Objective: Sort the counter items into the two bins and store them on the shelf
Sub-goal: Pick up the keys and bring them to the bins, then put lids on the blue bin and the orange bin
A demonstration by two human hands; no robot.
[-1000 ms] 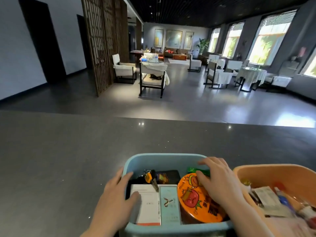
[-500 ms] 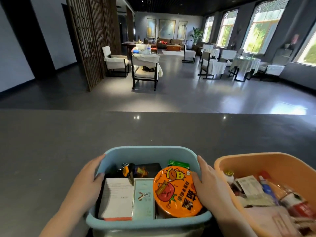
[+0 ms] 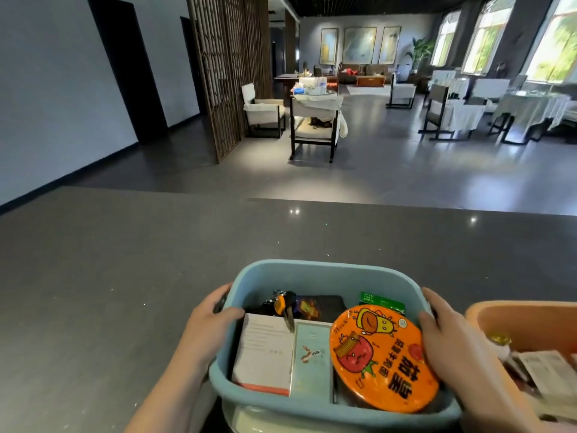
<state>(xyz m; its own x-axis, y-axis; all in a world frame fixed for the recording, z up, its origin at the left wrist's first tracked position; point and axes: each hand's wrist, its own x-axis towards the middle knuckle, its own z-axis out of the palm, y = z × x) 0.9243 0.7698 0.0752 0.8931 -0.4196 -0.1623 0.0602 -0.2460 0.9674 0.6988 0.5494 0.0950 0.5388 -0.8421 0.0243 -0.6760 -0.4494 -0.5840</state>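
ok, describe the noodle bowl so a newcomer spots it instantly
Start at the blue bin held between both hands on the grey counter. The noodle bowl fills its right side, beside two flat boxes. It alone is round, with an orange cartoon lid.

dark grey counter (image 3: 131,276) — speckled | orange bin (image 3: 530,317) apparently rests on it, right edge

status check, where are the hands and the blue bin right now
Left hand grips blue bin by its left rim, right hand by the right. Bin packed: noodle cup, boxes. Orange bin close beside right hand. No shelf in view.
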